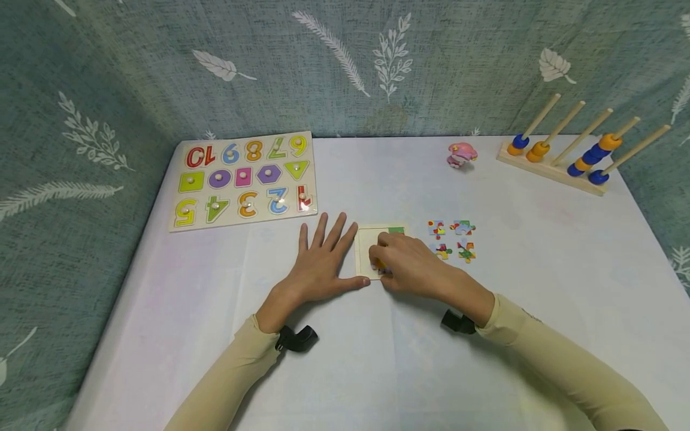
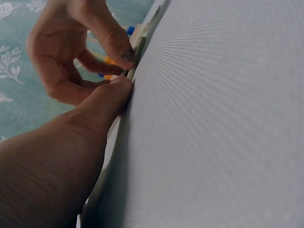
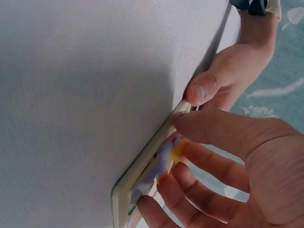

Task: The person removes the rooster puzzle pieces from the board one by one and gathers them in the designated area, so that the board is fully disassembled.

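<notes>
A shallow wooden puzzle frame (image 1: 364, 251) lies on the white table, with a green patch (image 1: 396, 230) in its far right corner. My left hand (image 1: 321, 269) rests beside it with fingers spread, its thumb on the frame's near left edge. Over the frame, my right hand (image 1: 412, 263) bends its fingers round a colourful jigsaw piece (image 3: 161, 164), purple with yellow and orange. That hand hides much of the frame in the head view. Right of it lie several loose jigsaw pieces (image 1: 466, 251), one partly behind the hand.
A peg board of numbers and shapes (image 1: 242, 181) lies at the far left. Towards the back right stand a small pink figure (image 1: 461, 154) and a wooden bead rack (image 1: 555, 172) with upright rods. Patterned green cloth (image 1: 345, 72) hangs behind the table.
</notes>
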A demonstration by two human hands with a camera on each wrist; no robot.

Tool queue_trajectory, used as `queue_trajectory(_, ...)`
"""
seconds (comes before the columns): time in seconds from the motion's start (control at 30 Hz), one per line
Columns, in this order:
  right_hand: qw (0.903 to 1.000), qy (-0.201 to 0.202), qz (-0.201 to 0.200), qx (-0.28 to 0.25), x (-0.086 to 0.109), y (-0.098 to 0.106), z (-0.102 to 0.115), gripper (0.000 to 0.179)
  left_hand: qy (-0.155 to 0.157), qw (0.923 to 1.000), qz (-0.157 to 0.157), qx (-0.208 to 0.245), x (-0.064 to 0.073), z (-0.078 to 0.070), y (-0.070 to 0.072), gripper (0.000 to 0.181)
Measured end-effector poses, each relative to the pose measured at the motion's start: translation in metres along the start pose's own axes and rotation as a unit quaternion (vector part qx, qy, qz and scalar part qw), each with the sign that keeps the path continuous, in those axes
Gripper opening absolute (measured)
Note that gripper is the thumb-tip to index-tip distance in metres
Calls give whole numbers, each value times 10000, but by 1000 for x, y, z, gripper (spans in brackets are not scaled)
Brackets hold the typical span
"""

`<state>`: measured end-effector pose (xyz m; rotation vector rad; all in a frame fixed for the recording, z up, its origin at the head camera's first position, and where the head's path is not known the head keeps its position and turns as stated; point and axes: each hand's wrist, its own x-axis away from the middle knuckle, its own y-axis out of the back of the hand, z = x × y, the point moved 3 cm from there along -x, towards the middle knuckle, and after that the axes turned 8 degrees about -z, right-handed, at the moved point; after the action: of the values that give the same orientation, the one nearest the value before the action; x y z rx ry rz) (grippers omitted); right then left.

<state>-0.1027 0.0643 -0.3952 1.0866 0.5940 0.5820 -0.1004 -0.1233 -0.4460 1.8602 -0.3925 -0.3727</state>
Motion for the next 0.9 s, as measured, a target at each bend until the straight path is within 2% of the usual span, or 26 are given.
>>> queue_trajectory(0.37,9994,108,-318,15,0,-1,0,20,20,10000,27,-82,0,1,-2,108)
queue_trajectory(0.53,9995,54,-306,9,1,-1,-1,19,28,9999,35,-107,0,1,-2,109)
queue_trajectory(0.8,9987,10,-423,-282,4,2,-6,20,11,10000,12,-89,0,1,-1,109)
queue_trajectory(0.9,9970,-66,-601,-475,5,5,-8,18,-21,9999,-6,-100,0,1,-1,108)
